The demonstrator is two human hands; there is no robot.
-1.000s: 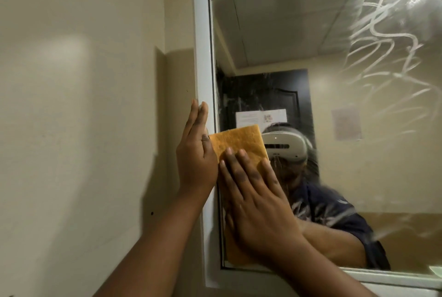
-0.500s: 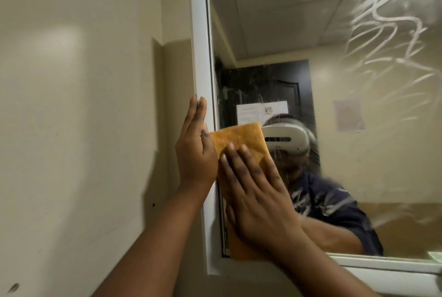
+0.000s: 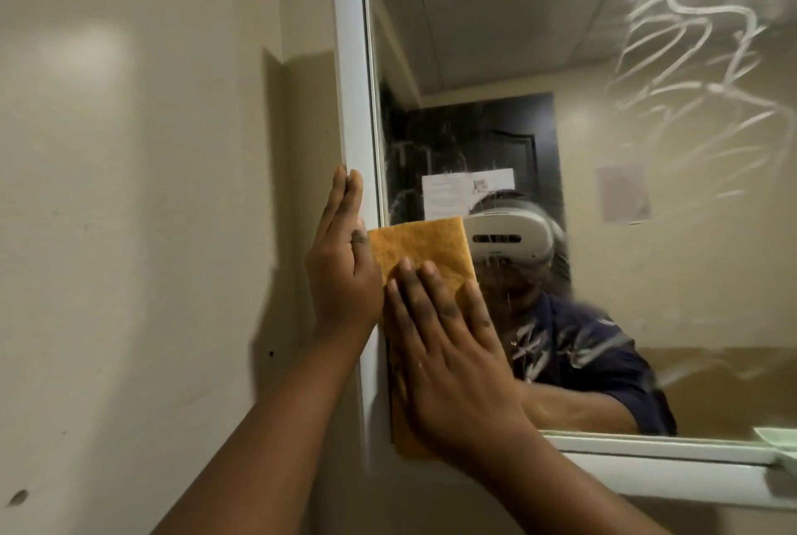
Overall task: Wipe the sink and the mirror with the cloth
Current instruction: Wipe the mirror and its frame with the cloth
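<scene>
An orange cloth lies flat against the lower left corner of the mirror. My right hand presses it to the glass with spread, flat fingers, covering most of its lower half. My left hand rests flat and upright on the mirror's white frame, fingers together, just left of the cloth. White soapy streaks cover the upper right of the glass, and fainter smears sit near the middle. The sink is out of view.
A beige wall fills the left half, with a corner beside the frame. The mirror's white bottom ledge runs to the right. A pale green object shows at the lower right edge.
The view has drifted down and to the right along the mirror. Both hands and the cloth stay in nearly the same place on the lower left corner of the glass.
</scene>
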